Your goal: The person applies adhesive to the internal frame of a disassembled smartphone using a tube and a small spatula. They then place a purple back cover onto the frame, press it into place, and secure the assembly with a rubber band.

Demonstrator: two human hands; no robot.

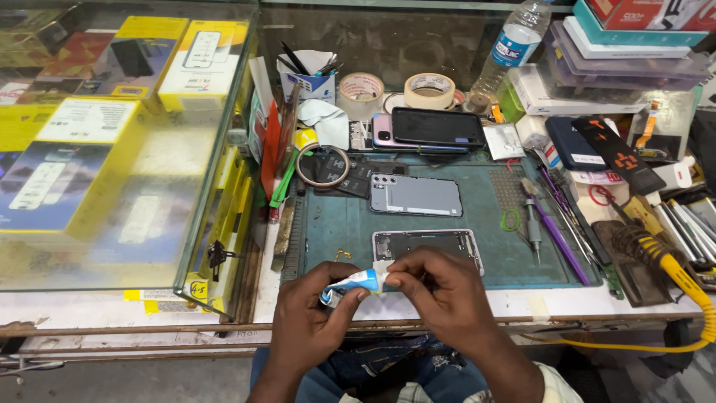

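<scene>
Small blue-white glue tube (352, 284) lying near-horizontal, body squeezed and crumpled, white cap end pointing right, sitting just in front of opened phone frame (427, 244) on green mat.

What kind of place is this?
Most likely a phone repair counter: an opened phone frame and a detached back cover lie on a green work mat, with precision screwdrivers alongside.

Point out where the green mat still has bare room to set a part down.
Bare mat lies left of the open phone frame and the grey back cover. A smaller patch sits right of the frame, before the screwdriver. The right bench edge, with tools and soldering iron, is crowded.
</scene>
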